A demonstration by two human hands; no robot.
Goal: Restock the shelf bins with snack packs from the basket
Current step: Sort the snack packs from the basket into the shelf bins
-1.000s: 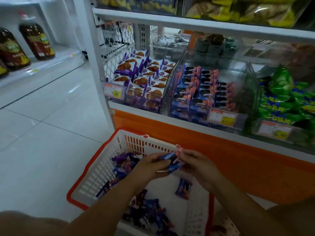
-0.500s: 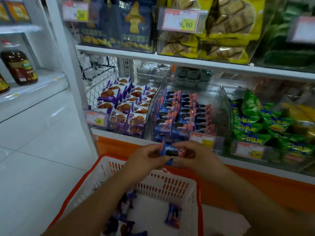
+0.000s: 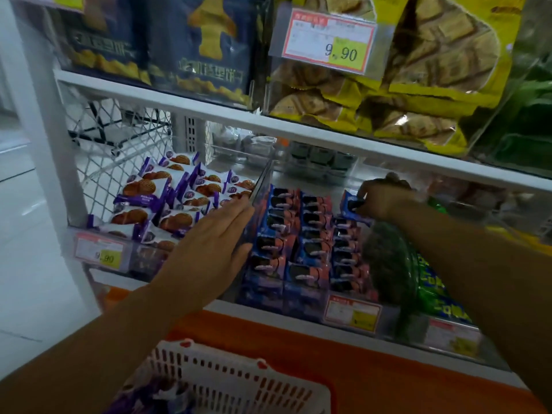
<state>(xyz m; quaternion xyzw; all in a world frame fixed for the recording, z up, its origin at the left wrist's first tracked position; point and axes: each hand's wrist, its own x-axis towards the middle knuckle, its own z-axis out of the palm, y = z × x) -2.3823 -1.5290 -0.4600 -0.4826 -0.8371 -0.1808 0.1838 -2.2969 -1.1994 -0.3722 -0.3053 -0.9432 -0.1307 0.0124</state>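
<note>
Right hand [image 3: 385, 201]: fingers pinch one blue snack pack [image 3: 350, 204] at the rear of the middle bin [image 3: 301, 303]. Left hand [image 3: 215, 249]: flat, fingers straight, against the clear divider [image 3: 263, 183]. Bin contents: three columns of blue packs. Shelf [image 3: 268, 317]: white. Floor [image 3: 30, 264]: white tile. Basket [image 3: 239, 364]: one, below the shelf's front edge.

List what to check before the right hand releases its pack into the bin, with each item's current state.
1. The right hand grips the blue pack: ok.
2. The pack is over the middle bin, which holds matching blue-and-pink packs, at the back of the right row: ok.
3. Free slot beneath the pack: cannot tell, the hand hides it.
4. The left hand is open against the clear divider and holds nothing: ok.
5. The basket holds spare packs for the next trip: ok.
</note>
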